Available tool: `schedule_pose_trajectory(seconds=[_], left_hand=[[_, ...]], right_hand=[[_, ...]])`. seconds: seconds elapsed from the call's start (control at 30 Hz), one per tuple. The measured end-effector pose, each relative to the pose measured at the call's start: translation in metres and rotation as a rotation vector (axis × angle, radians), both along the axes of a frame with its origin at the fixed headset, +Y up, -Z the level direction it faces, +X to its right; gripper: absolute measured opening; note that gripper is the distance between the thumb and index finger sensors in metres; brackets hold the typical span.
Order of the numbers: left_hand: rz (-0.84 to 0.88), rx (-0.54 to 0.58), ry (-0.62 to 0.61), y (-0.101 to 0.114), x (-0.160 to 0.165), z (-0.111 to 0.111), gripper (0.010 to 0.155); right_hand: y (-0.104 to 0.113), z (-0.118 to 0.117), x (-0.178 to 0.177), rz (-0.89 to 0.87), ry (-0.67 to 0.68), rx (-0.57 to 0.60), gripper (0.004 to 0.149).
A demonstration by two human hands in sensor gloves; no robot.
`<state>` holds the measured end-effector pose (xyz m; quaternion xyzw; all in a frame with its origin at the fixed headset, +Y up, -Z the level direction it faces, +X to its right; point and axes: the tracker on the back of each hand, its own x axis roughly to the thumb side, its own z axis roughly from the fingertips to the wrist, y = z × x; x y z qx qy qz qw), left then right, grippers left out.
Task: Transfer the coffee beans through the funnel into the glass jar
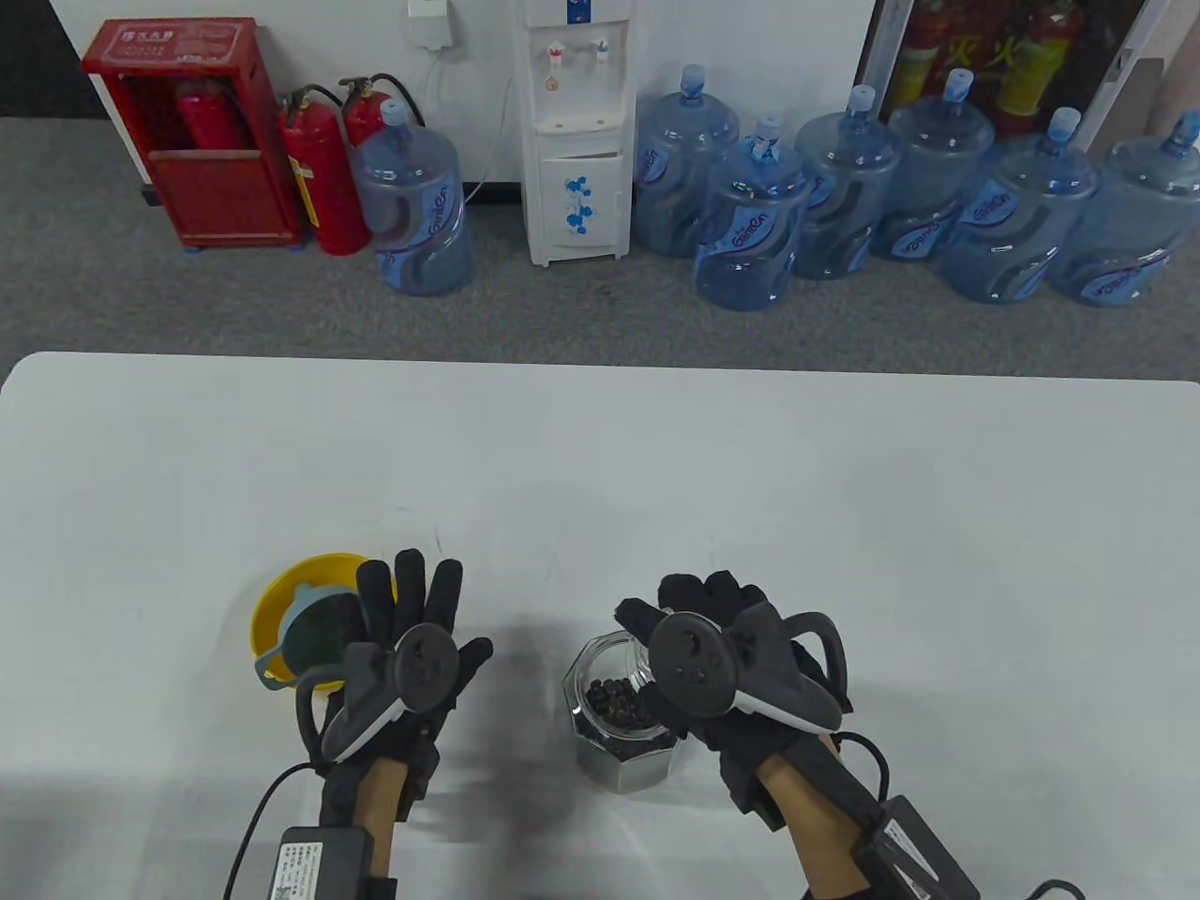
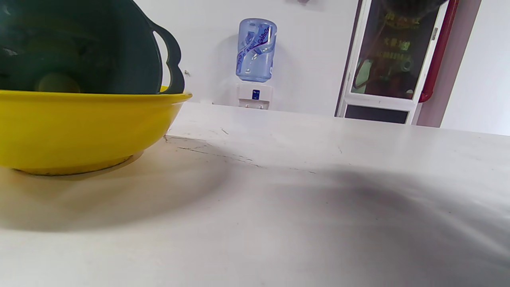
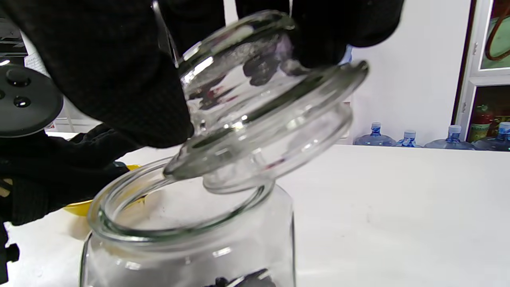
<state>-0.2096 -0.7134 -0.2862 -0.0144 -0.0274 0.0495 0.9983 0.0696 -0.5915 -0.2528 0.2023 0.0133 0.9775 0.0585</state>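
A glass jar (image 1: pixel 619 717) with coffee beans (image 1: pixel 623 705) in its bottom stands at the table's near middle. My right hand (image 1: pixel 712 619) holds the jar's glass lid (image 3: pixel 263 115) tilted just above the jar's open mouth (image 3: pixel 175 223); the lid's plug reaches into the rim on the right. A grey-green funnel (image 1: pixel 314 637) lies inside a yellow bowl (image 1: pixel 281 600) at the left; in the left wrist view the funnel (image 2: pixel 87 48) sits in the bowl (image 2: pixel 79 127). My left hand (image 1: pixel 412 609) is open, fingers spread, beside the bowl and holding nothing.
The white table (image 1: pixel 844 525) stretches far and right of the jar. Beyond its far edge stand water bottles (image 1: pixel 750 225), a dispenser (image 1: pixel 577 131) and fire extinguishers (image 1: pixel 319 169) on the floor.
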Motion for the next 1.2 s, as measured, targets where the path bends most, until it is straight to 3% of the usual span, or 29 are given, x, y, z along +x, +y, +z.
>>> schedule_pose_trajectory(seconds=[0.57,1.2], left_hand=[[0.004,-0.028,0.005,-0.004,-0.002,0.000,0.078],[-0.004,-0.035,-0.004,-0.005,0.000,0.000,0.078]], right_hand=[[-0.014,0.003,-0.021,0.023,0.084,-0.016,0.071],[-0.016,0.002,-0.017,-0.049,0.104,-0.048,0.071]])
